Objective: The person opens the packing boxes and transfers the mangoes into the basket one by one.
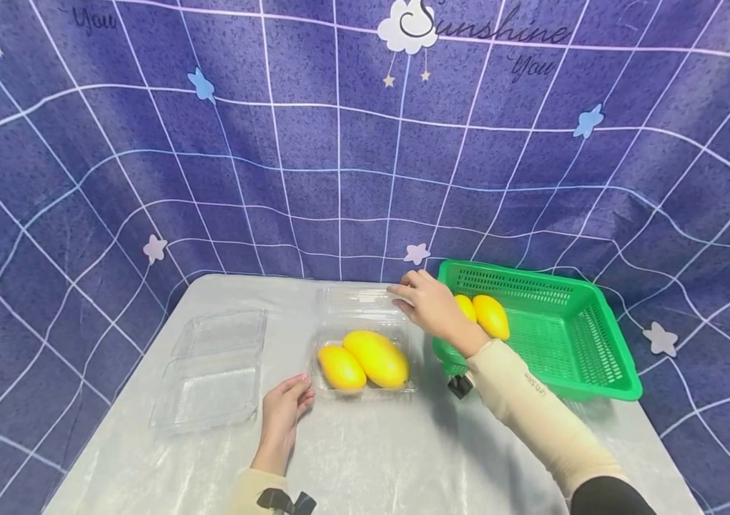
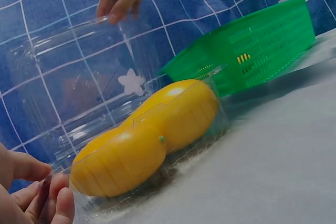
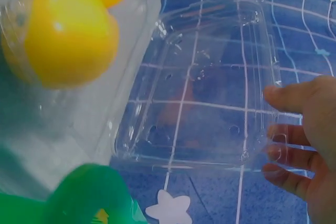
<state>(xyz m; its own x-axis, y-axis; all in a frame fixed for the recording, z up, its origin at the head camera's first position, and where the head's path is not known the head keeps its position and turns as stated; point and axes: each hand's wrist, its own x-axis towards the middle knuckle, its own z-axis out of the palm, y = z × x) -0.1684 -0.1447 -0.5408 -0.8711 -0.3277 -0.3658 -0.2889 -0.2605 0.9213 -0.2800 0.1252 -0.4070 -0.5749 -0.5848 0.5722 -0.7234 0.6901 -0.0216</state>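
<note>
A clear plastic clamshell container [image 1: 365,392] stands on the table with two yellow mangoes [image 1: 375,357] lying side by side in its base. Its lid [image 3: 205,87] is raised at the back. My right hand [image 1: 427,304] holds the lid's upper edge, thumb on one face and fingers behind it in the right wrist view. At the near left side of the base, my left hand [image 1: 284,411] pinches the rim between thumb and fingertips [image 2: 39,169].
To the right stands a green basket [image 1: 609,343] with yellow mangoes [image 1: 492,317] at its left end. Another clear clamshell container [image 1: 210,386] lies opened on the left of the table [image 1: 365,458]. A blue gridded curtain [image 1: 313,179] hangs behind.
</note>
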